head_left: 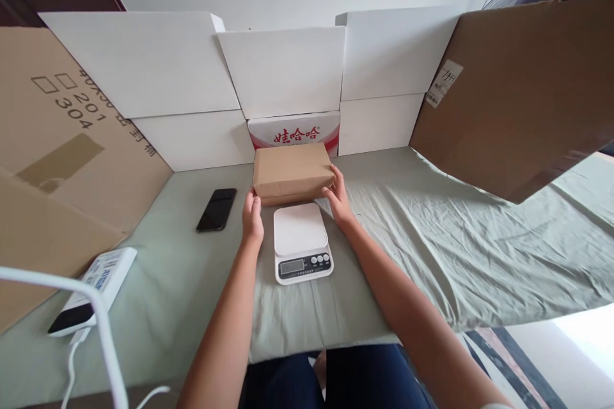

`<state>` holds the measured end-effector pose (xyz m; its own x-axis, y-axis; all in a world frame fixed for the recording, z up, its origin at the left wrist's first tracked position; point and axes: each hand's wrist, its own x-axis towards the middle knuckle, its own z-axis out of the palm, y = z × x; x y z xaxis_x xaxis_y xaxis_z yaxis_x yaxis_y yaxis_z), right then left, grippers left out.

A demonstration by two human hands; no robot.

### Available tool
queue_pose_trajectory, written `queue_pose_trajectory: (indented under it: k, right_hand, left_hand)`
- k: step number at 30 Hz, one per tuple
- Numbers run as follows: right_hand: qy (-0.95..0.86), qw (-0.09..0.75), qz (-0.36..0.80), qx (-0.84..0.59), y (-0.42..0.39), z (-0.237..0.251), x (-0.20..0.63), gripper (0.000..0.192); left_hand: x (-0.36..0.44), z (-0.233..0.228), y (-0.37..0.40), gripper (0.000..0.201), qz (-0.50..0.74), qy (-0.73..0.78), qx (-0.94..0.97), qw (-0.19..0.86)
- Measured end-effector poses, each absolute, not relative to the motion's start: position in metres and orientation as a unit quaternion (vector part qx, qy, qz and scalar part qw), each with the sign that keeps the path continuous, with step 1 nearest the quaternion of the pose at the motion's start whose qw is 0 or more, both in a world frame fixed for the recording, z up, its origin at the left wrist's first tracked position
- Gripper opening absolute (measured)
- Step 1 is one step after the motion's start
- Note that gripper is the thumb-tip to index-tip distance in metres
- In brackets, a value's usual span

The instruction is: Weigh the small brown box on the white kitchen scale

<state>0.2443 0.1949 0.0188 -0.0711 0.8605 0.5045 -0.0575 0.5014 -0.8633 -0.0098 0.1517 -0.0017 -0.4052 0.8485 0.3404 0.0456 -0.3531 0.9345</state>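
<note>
A closed brown cardboard box (292, 169) is between my two hands, just behind the scale. My left hand (252, 216) grips its front left corner, thumb up and fingers mostly hidden at the side. On the opposite end, my right hand (338, 197) has its fingers curled against the right side. Whether the box rests on the cloth or is slightly raised, I cannot tell. In front of it lies a white digital kitchen scale (300, 230), its small display and several round buttons facing me. Nothing sits on the scale's plate.
A black phone (217, 209) lies left of my left hand. Farther left is a white power bank (96, 291) with a cable. White boxes (288, 70) line the back; large cardboard panels (518, 89) stand at both sides. Green cloth (403, 204) covers the table.
</note>
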Motion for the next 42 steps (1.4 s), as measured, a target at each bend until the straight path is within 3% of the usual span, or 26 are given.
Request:
queue_pose_trajectory:
  k: [7,15,23,28,36,42]
  right_hand:
    - [-0.637,0.583,0.364,-0.350,0.201,0.013,0.244,0.083]
    - [-0.562,0.637,0.354,-0.392,0.205,0.004,0.261,0.083]
    - [-0.607,0.579,0.402,-0.367,0.199,0.007,0.249,0.085]
    - [-0.634,0.554,0.416,-0.344,0.193,0.014,0.242,0.088]
    - [-0.683,0.581,0.293,-0.332,0.159,0.029,0.248,0.091]
    - [-0.699,0.578,0.240,-0.346,0.096,0.009,0.276,0.084]
  left_hand:
    - [-0.015,-0.003,0.168,0.070,0.682,0.482,0.424,0.350]
    - [-0.048,-0.001,0.166,0.074,0.734,0.491,0.350,0.311]
    - [-0.029,-0.004,0.167,0.075,0.690,0.488,0.405,0.349]
    - [-0.024,0.002,0.162,0.063,0.653,0.485,0.466,0.347]
    - [-0.008,0.033,0.120,0.070,0.682,0.457,0.519,0.239]
    - [0.007,0.014,0.047,0.071,0.687,0.432,0.522,0.261]
